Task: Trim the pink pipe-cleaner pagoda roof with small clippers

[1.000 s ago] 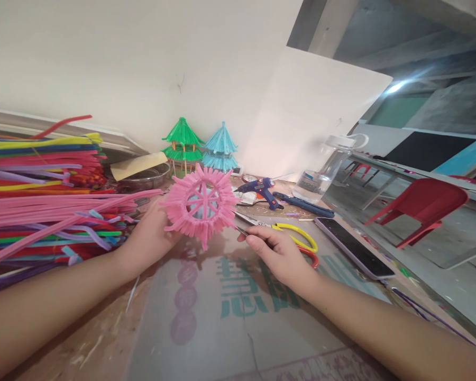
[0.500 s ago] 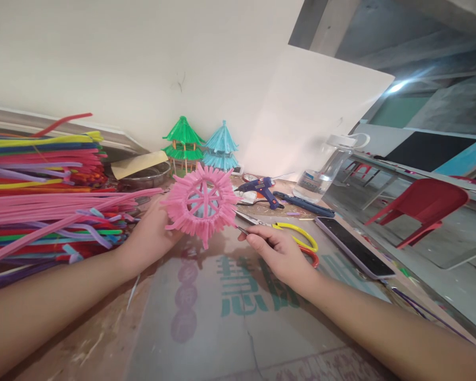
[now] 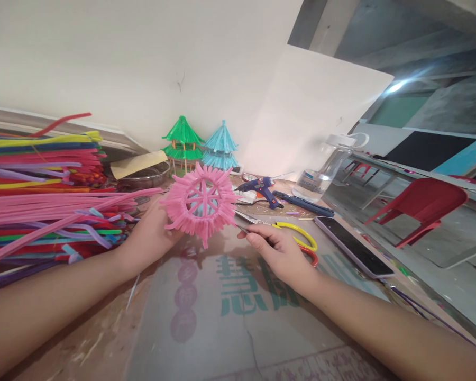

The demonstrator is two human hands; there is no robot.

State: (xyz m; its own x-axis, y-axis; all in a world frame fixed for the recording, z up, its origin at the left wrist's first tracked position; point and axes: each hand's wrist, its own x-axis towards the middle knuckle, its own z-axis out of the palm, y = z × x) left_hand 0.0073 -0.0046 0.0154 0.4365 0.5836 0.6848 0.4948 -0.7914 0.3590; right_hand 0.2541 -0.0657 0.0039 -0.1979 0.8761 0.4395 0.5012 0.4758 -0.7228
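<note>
Table (image 3: 230,338): worn top under a clear printed sheet. A large heap of pipe cleaners (image 3: 43,185) in many colours lies on its left side.

Left hand (image 3: 150,235): fingers curled around the rim of the pink fringed wheel (image 3: 200,203), held upright above the table, just in front of the green and blue pagoda models (image 3: 200,145).

Right hand (image 3: 280,254): pinched shut on a thin metal tool (image 3: 244,229), probably tweezers, though the tip is too small to be sure. The tip sits at the wheel's lower right fringe. Scissors (image 3: 297,238) lie just beside this hand; a phone (image 3: 355,246) and a glue gun (image 3: 259,188) lie farther right.

Risks, as judged:
- The one-sided grip could let the wheel twist or sag.
- A hard pull with the tool could bend a spoke or tear fringe loose.
- The right wrist could knock the scissors.
</note>
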